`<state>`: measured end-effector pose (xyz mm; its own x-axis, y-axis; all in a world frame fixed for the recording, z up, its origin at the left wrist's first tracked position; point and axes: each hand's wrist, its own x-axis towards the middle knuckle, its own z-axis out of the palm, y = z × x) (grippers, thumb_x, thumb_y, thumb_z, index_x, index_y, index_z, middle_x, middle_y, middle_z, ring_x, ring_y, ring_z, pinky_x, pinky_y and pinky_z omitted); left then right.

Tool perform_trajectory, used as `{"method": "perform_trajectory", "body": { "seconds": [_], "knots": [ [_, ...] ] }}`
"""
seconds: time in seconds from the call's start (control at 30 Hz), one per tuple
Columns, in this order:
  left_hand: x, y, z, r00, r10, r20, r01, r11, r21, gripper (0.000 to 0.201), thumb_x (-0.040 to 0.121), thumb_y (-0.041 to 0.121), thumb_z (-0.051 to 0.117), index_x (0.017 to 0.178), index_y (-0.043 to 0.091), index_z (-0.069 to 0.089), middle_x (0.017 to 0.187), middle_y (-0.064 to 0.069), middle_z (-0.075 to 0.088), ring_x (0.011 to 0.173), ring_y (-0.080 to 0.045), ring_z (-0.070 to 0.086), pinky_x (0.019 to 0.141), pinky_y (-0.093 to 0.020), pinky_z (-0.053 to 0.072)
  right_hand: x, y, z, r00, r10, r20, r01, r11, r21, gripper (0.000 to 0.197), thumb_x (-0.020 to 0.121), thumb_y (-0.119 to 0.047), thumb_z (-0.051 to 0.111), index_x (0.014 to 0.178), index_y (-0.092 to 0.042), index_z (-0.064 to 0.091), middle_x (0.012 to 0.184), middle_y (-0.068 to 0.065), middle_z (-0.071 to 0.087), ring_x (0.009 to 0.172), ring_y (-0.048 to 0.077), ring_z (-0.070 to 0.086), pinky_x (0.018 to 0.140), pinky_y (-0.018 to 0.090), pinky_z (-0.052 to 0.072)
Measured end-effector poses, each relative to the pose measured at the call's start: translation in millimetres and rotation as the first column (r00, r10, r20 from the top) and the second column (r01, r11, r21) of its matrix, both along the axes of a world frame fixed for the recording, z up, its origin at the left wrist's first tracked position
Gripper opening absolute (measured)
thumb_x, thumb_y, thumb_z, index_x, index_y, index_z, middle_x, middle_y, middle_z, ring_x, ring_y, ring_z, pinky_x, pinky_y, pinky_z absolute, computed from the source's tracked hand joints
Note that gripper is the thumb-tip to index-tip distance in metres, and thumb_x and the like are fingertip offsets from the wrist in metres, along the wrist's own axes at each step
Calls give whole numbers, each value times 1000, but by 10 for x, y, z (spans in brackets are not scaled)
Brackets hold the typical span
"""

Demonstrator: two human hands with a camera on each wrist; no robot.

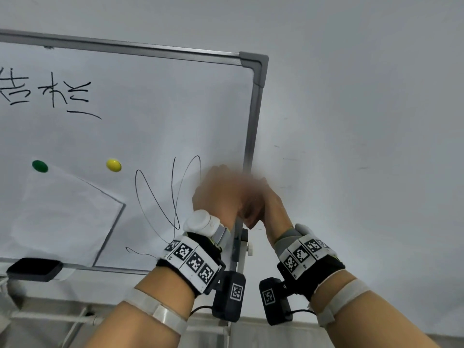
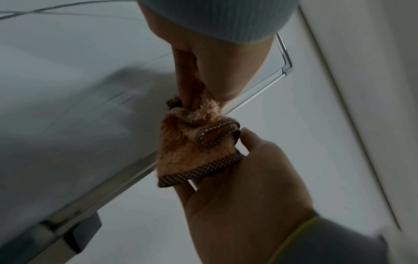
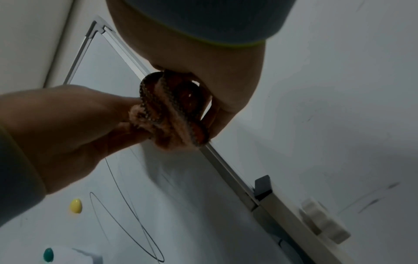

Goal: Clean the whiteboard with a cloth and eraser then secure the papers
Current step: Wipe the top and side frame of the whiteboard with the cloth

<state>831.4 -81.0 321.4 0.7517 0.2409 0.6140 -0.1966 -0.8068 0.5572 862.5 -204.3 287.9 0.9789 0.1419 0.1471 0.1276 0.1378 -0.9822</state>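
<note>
A fluffy orange cloth (image 2: 194, 142) with a brown dotted border is bunched between my two hands, in front of the whiteboard's right frame edge (image 1: 253, 121). My left hand (image 2: 203, 100) pinches the cloth's upper part with thumb and fingers. My right hand (image 2: 237, 160) holds its lower part, thumb at the side and fingers underneath. In the right wrist view the cloth (image 3: 167, 114) is crumpled between my right hand (image 3: 203, 107) and my left hand (image 3: 90, 116). In the blurred head view the hands hide the cloth. Black loops of scribble (image 1: 173, 192) lie just left of the hands on the whiteboard (image 1: 150, 109).
A black eraser (image 1: 34, 269) lies on the tray at the lower left. A tilted white paper (image 1: 62, 214) hangs under a green magnet (image 1: 40, 166); a yellow magnet (image 1: 113, 165) sits beside it. Handwritten characters (image 1: 50, 91) stand at the upper left. A white stand knob (image 3: 323, 221) sticks out by the frame.
</note>
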Motion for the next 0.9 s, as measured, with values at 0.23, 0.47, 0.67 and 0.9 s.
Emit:
{"method": "perform_trajectory", "body": {
  "seconds": [0.23, 0.47, 0.67, 0.9],
  "knots": [
    [33, -33, 591, 988, 8, 152, -5, 1000, -20, 27, 91, 37, 64, 79, 19, 48, 85, 1, 55, 72, -20, 52, 64, -34, 43, 7, 19, -52, 1000, -15, -19, 16, 999, 38, 47, 104, -48, 35, 108, -17, 69, 104, 12, 73, 83, 12, 68, 87, 34, 58],
    [-17, 51, 33, 996, -31, -85, 36, 998, 55, 30, 94, 41, 58, 79, 19, 45, 84, 2, 52, 70, -24, 56, 61, -32, 38, 30, 1, 7, 999, -12, -43, 13, 999, 34, 53, 103, -53, 29, 101, -21, 71, 87, 7, 70, 90, 23, 68, 78, 36, 55],
    [-42, 81, -240, 994, -50, -93, 55, 997, 47, 29, 94, 37, 61, 77, 19, 46, 85, 3, 52, 69, -27, 59, 60, -32, 43, 18, 18, 30, 999, -15, -38, 15, 1000, -8, 48, 104, -50, 30, 108, -24, 70, 77, -7, 69, 79, 15, 66, 71, 32, 51],
    [70, -4, 617, 988, 8, 157, -9, 1000, 5, 26, 91, 38, 65, 81, 17, 53, 86, 2, 57, 70, -20, 54, 61, -32, 42, 16, 40, -14, 998, -22, -65, 22, 1000, 9, 59, 102, -57, 30, 117, -14, 68, 113, 16, 71, 91, 17, 67, 95, 38, 56]
  ]
}}
